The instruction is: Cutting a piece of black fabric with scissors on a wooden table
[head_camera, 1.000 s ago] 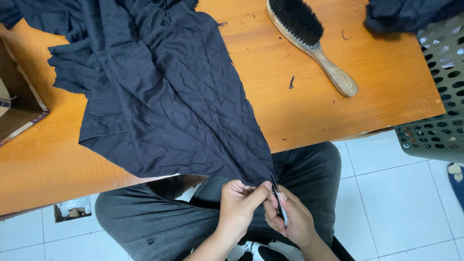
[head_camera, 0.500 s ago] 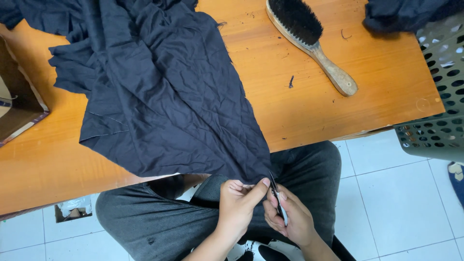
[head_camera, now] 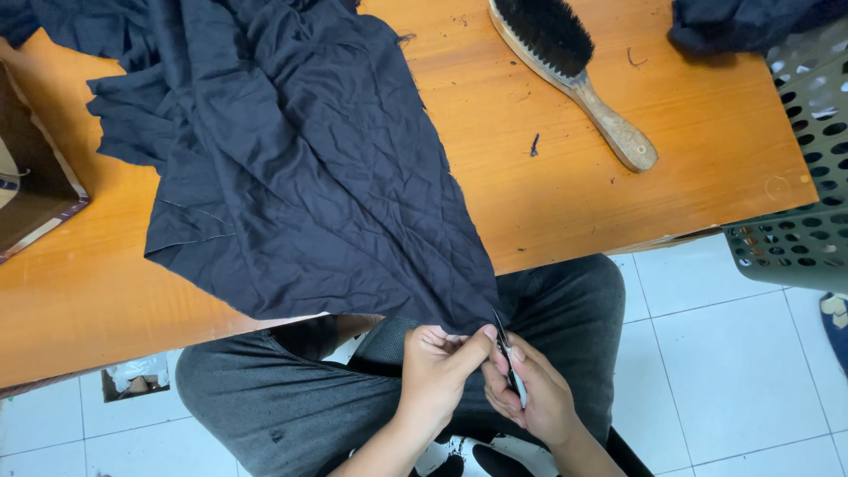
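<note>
1. Left hand is pinched tight on the lowest corner of the crumpled dark navy cloth, thumb and forefinger closed right at the hem.
2. Right hand sits touching it at three o'clock, fingers wrapped around a small slim metal thread snipper, its tip up at the cloth corner.
3. Both hands work together over the lap, above grey trousers.
4. From there the cloth climbs toward eleven o'clock, spread across the orange wooden table and hanging off its near edge.
5. At one o'clock, well apart, lies a wooden-handled brush with black bristles.
6. Far out at three o'clock, a grey-green perforated plastic basket.
</note>
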